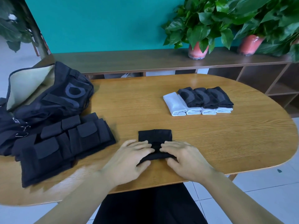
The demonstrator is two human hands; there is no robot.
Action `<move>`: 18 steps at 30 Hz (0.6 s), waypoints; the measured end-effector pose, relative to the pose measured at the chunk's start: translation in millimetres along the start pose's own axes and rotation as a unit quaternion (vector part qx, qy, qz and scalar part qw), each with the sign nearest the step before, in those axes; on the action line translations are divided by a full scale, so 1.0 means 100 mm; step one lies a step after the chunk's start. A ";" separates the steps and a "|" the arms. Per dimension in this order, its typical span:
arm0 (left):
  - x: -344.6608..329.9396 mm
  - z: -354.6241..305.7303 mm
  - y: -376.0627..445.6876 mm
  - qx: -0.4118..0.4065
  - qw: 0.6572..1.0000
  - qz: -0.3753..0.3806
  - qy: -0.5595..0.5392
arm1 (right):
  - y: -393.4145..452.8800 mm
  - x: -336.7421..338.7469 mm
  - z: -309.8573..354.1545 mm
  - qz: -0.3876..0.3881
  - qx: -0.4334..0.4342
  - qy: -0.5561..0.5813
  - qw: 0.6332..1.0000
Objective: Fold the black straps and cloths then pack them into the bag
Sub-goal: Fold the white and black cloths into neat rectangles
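Pressing soft black cloth [154,135] (half-rolled): left hand [129,157], right hand [184,159], fingers curled round roll.

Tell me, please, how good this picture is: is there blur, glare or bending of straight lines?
Head view: the left hand and its forearm are smeared by motion blur, the right hand is a little sharper; the wide lens bows the table edge and the shelf; soft glare lies on the far tabletop; the folded cloths stay fairly crisp.
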State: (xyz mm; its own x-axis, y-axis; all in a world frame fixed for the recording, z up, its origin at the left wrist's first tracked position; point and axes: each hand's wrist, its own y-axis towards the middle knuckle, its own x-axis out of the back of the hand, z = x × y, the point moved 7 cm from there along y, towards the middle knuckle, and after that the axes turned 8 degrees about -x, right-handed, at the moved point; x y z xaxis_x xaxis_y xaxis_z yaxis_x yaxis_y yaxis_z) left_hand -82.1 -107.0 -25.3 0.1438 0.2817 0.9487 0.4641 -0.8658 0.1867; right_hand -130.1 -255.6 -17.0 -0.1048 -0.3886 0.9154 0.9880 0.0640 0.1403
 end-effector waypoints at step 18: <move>0.11 0.72 0.42 0.422 0.848 -0.123 -0.296 | 0.72 0.05 -0.67 0.020 -0.347 0.235 0.908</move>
State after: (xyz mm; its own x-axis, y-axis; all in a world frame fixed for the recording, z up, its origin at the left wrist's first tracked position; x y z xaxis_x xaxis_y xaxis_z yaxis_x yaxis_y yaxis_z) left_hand 2.2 -110.7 -25.7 0.2493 0.7856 0.5664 0.9682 -0.2161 -0.1264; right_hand -52.1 -314.4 -27.9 -0.1680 -0.7584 0.6298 0.8405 -0.4440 -0.3104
